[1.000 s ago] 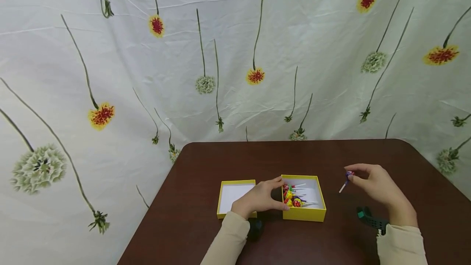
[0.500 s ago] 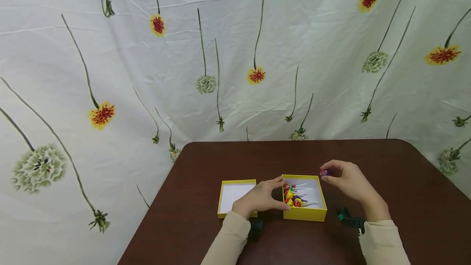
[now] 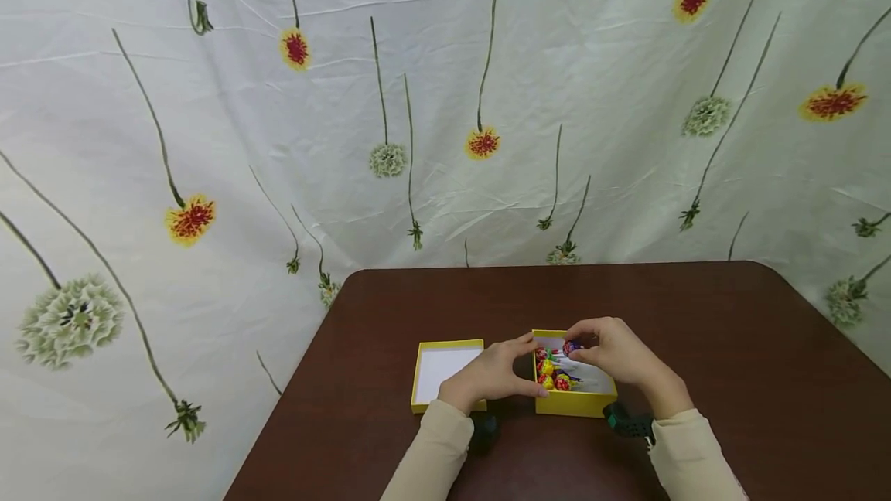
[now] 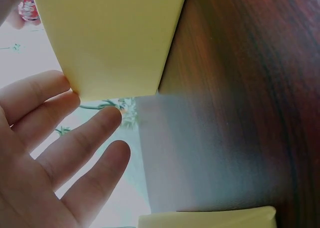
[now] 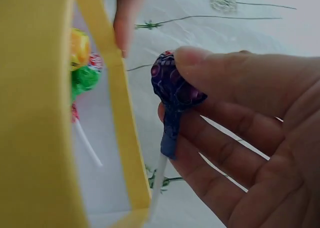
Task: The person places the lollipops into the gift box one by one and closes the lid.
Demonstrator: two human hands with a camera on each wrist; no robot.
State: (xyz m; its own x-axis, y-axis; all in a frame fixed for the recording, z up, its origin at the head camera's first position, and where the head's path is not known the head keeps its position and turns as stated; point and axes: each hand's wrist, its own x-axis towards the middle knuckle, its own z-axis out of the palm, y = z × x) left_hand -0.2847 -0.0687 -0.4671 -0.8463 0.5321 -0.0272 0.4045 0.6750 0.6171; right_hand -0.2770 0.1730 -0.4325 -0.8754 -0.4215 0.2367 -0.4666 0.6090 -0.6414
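A yellow box (image 3: 574, 406) with a white inside stands on the table. Several wrapped lollipops (image 3: 546, 371) lie along its left side, sticks to the right. My left hand (image 3: 487, 373) rests against the box's left side, thumb near the front corner and forefinger near the back one. In the left wrist view its fingers are spread and fairly straight, some tips touching the box wall. Over the box, my right hand (image 3: 619, 350) pinches a purple-wrapped lollipop (image 5: 172, 85) by its head between thumb and fingers. The white stick points down in the right wrist view.
A shallow yellow box lid (image 3: 445, 371), white inside, lies left of the box, partly behind my left hand. The dark brown table (image 3: 418, 300) ends at a flower-printed cloth (image 3: 445, 199). Each wrist wears a dark device.
My right hand has moved left from the table's right side to above the box, carrying the purple lollipop. My left hand, the box and the lid have kept their places.
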